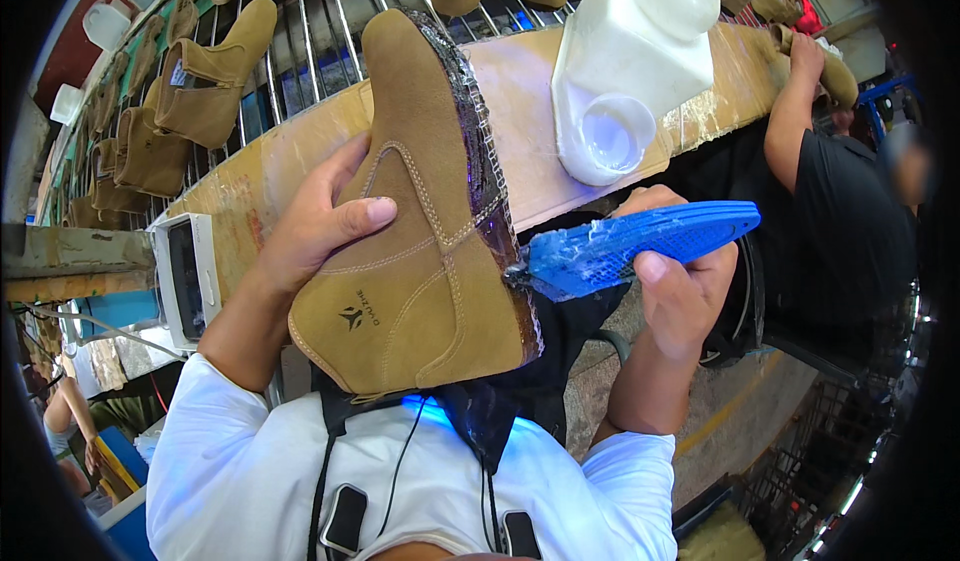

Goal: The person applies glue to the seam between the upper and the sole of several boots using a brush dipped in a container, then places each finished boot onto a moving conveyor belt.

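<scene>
A tan suede ankle boot (pixel 410 221) lies on its side in front of me, toe pointing away and sole edge turned right. My left hand (pixel 325 216) is closed on the boot, its thumb across the upper. Along the lower edge runs a dark, shiny, wet-looking band with stitching. My right hand (pixel 690 296) grips a blue plastic brush (pixel 640 241), thumb below its handle. Whitish residue coats the brush's front end, and the dark tip touches the boot's sole edge near the heel. Just beyond the brush stands a white plastic container (pixel 640 71) with a round open cup holding pale liquid.
A cardboard-covered bench (pixel 270 166) lies beyond the boot. Behind it, a metal-bar rack (pixel 310 36) carries several tan boots (pixel 215 86). A white-framed device (pixel 187 279) stands at left. Another person in black (pixel 840 221) sits at right, handling a boot (pixel 838 79).
</scene>
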Tool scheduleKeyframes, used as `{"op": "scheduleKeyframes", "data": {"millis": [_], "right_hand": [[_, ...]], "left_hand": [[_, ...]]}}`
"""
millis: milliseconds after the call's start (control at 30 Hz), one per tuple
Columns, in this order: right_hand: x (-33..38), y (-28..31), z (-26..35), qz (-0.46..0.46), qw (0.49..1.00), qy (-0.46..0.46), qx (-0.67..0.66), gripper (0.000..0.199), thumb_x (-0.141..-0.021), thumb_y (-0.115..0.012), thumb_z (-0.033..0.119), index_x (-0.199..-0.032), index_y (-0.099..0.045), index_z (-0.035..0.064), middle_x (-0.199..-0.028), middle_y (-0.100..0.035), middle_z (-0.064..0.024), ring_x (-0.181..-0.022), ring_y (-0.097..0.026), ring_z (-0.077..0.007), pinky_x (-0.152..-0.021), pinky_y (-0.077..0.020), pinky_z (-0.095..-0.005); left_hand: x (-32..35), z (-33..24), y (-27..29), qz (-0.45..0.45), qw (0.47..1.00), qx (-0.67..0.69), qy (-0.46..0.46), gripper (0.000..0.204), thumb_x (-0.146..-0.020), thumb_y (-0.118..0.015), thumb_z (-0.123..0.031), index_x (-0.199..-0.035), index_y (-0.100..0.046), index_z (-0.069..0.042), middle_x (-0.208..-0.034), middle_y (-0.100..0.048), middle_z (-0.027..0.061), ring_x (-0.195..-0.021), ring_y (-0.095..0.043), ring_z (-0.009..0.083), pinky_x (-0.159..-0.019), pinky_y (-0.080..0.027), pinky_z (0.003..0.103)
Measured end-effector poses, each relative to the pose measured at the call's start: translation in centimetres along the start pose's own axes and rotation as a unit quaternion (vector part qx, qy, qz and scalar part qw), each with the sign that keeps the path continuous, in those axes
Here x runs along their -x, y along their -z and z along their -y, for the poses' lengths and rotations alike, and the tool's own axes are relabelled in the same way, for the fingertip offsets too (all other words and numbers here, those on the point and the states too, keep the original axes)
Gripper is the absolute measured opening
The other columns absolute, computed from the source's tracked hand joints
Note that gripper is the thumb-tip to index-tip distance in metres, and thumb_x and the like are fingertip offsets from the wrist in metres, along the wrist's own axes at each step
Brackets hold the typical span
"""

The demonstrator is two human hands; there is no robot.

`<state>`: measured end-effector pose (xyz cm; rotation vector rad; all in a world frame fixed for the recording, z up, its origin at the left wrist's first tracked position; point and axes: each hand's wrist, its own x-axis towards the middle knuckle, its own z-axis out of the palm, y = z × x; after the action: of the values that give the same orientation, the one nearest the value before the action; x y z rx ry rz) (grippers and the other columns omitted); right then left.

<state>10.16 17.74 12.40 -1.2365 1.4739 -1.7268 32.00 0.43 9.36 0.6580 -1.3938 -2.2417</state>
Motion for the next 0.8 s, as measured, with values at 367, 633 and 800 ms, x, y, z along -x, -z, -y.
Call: {"op": "scheduleKeyframes", "data": {"millis": [367,633,800], "right_hand": [[-2.5,1.2,-4.8,-0.249,0.926,0.037,-0.283,0.025,-0.093,-0.053,0.02,-0.103,-0.059,-0.0031,-0.097,-0.065,-0.0134,-0.088,-0.061,-0.0206,-0.08,-0.048,-0.0342],[1.7,7.9,-6.2,-0.232,0.9,0.004,-0.368,0.029,-0.094,-0.052,0.023,-0.102,-0.06,-0.0035,-0.104,-0.065,-0.0156,-0.095,-0.062,-0.0258,-0.085,-0.0475,-0.04],[0.4,7.6,-6.0,-0.352,0.883,-0.008,-0.311,0.022,-0.094,-0.052,0.02,-0.1,-0.058,-0.0008,-0.098,-0.063,-0.0123,-0.079,-0.054,-0.0193,-0.072,-0.0428,-0.0335]], "left_hand": [[0.2,0.6,3.3,-0.024,0.996,0.075,0.032,0.079,-0.077,-0.071,-0.027,-0.138,-0.032,0.004,-0.126,-0.052,0.0156,-0.11,-0.056,0.021,-0.093,-0.046,0.032],[-5.2,-6.8,13.0,-0.098,0.981,-0.168,-0.012,0.066,-0.082,-0.066,-0.034,-0.132,-0.043,0.002,-0.116,-0.059,0.0127,-0.099,-0.061,0.0175,-0.085,-0.049,0.03],[-18.6,-14.7,17.1,-0.071,0.845,-0.529,0.025,0.068,-0.072,-0.072,-0.048,-0.116,-0.059,0.002,-0.101,-0.065,0.0121,-0.087,-0.064,0.0186,-0.079,-0.049,0.029]]}}
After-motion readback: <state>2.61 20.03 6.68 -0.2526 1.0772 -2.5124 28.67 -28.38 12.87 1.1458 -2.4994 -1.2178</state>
